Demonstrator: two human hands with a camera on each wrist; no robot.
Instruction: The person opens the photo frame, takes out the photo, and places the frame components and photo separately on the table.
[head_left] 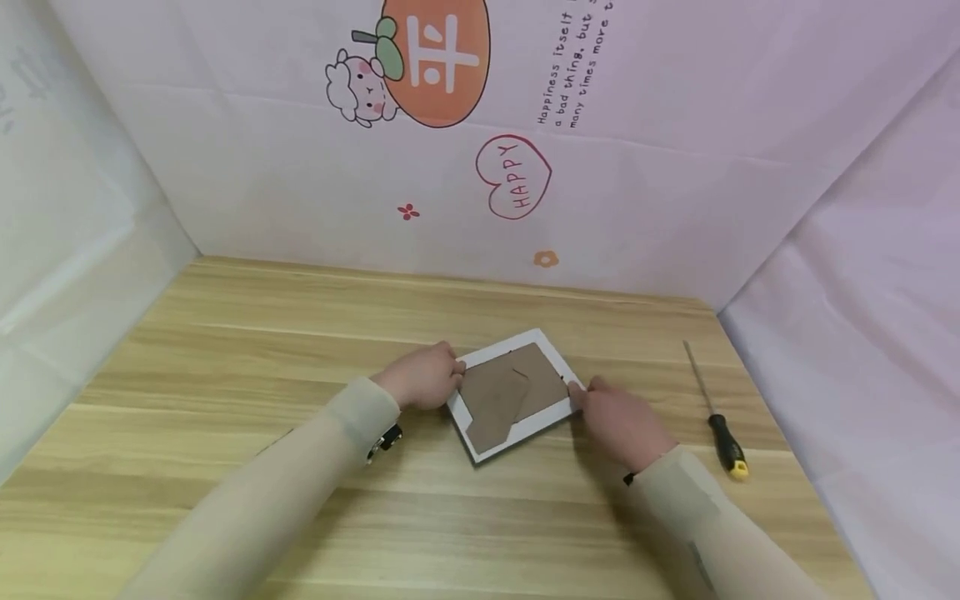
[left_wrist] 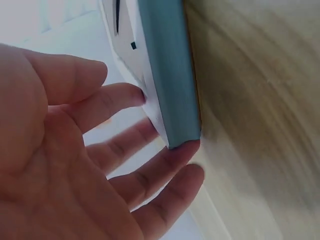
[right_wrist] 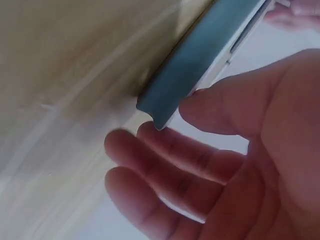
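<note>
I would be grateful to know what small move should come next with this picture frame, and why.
I would probably turn the picture frame slightly until it sits square to the tabletop: it is skewed to the far edge, brown back facing up, and the left hand and right hand hold opposite sides, so both seem placed to guide it.

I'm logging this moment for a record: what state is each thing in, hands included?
Picture frame: back side up, held
Backing board: set within the frame's border
Support leg: lying across backing and border
Left hand: gripping the frame
Right hand: pinching the frame's corner
Screwdriver: lying on the table, unheld
</note>
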